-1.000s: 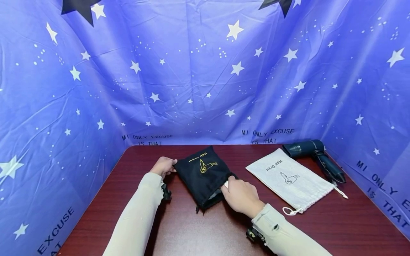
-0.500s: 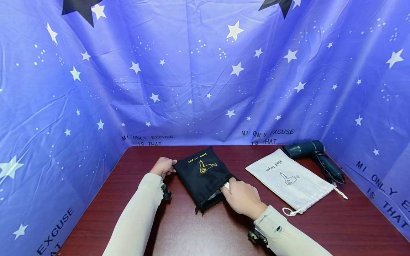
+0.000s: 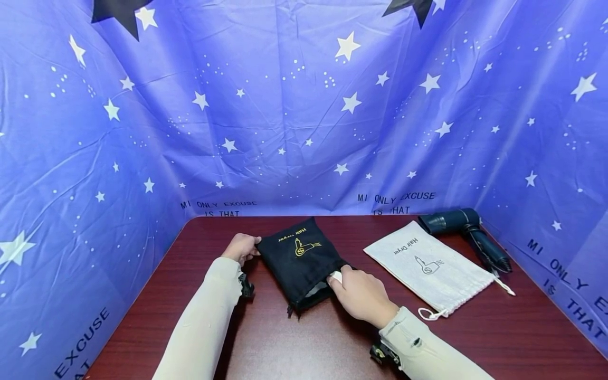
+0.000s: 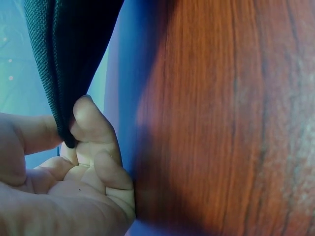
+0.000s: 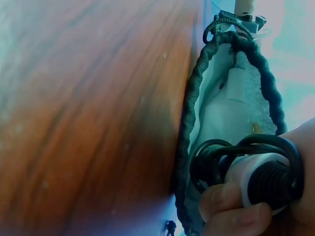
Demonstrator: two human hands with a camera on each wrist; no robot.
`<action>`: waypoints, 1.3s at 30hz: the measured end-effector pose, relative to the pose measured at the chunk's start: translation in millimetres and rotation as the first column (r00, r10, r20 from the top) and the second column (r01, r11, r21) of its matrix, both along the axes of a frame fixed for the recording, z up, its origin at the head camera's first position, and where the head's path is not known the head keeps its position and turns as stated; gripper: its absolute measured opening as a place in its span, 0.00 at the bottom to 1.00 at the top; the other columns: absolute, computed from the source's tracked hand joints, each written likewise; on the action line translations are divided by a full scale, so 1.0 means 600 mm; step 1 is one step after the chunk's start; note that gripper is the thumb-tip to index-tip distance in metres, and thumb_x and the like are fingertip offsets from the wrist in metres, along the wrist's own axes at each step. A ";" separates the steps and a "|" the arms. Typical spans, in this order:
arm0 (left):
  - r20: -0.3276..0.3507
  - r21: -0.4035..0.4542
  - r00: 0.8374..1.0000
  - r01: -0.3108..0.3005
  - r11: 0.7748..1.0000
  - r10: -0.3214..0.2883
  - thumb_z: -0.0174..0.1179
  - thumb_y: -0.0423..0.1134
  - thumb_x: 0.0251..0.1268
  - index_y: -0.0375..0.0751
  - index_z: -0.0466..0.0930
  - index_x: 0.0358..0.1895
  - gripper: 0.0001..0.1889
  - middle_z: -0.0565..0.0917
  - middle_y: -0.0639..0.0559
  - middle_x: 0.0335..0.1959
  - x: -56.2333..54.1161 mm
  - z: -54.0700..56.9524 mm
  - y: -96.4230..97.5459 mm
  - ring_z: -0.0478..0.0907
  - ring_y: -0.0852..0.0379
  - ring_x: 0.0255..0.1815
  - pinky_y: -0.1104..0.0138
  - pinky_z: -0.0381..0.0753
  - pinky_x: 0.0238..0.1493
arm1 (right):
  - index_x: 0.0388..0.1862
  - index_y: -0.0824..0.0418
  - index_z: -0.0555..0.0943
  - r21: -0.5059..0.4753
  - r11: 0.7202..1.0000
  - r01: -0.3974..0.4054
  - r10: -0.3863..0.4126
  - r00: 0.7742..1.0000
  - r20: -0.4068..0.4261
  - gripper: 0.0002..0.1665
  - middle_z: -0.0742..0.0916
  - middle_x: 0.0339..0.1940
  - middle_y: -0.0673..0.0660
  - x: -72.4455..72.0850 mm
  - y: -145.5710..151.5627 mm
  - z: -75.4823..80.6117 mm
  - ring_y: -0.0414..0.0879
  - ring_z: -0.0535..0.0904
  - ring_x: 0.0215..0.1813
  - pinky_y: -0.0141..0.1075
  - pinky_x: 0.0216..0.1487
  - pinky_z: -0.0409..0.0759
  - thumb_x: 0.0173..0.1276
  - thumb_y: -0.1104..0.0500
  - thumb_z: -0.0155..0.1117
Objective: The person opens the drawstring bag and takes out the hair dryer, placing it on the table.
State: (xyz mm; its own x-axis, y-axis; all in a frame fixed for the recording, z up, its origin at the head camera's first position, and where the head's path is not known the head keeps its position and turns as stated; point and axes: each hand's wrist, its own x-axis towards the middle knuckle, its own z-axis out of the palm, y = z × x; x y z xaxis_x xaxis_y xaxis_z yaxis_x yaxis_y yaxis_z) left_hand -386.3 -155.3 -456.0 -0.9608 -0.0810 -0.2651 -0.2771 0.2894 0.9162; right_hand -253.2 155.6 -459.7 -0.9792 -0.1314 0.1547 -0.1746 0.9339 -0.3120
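A black drawstring bag (image 3: 280, 264) printed "Hair Dryer" in yellow lies tilted on the table, its mouth gaping toward me. At its far left corner my left hand (image 3: 241, 247) pinches the cloth between thumb and fingers, plain in the left wrist view. My right hand (image 3: 363, 295) is at the mouth, gripping the handle of a white hair dryer (image 5: 241, 174). A black cord (image 5: 211, 162) loops round that handle in the right wrist view. Deeper inside the bag more white plastic (image 5: 226, 115) shows against the pale lining; the rest is hidden by cloth.
On the right of the brown table (image 3: 275, 348) lies a white drawstring bag (image 3: 404, 253), also printed "Hair Dryer". A dark hair dryer (image 3: 451, 219) rests behind it. Blue star-patterned cloth (image 3: 285, 116) encloses the table's back and sides.
My right hand has drawn slightly right and toward me, and a little more of the white handle shows. The black bag has shifted marginally left; my left hand keeps its pinch.
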 end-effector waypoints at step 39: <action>0.020 -0.005 0.998 -0.060 0.998 0.060 0.53 0.38 0.76 0.31 0.80 0.50 0.13 0.78 0.53 0.15 -0.001 0.001 0.000 0.72 0.57 0.20 0.69 0.69 0.21 | 0.35 0.57 0.77 -0.004 1.000 -0.031 0.031 0.999 0.030 0.23 0.82 0.25 0.55 0.015 0.010 0.008 0.51 0.81 0.28 0.48 0.25 0.73 0.77 0.39 0.58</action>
State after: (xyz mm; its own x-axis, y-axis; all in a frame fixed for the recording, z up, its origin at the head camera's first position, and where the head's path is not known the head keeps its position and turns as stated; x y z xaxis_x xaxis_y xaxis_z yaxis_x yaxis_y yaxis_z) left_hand -387.1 -155.3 -455.2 -0.9487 -0.1401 -0.2833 -0.3122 0.2760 0.9090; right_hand -244.1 161.9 -455.0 -0.9789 -0.1613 0.1255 -0.1939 0.9269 -0.3213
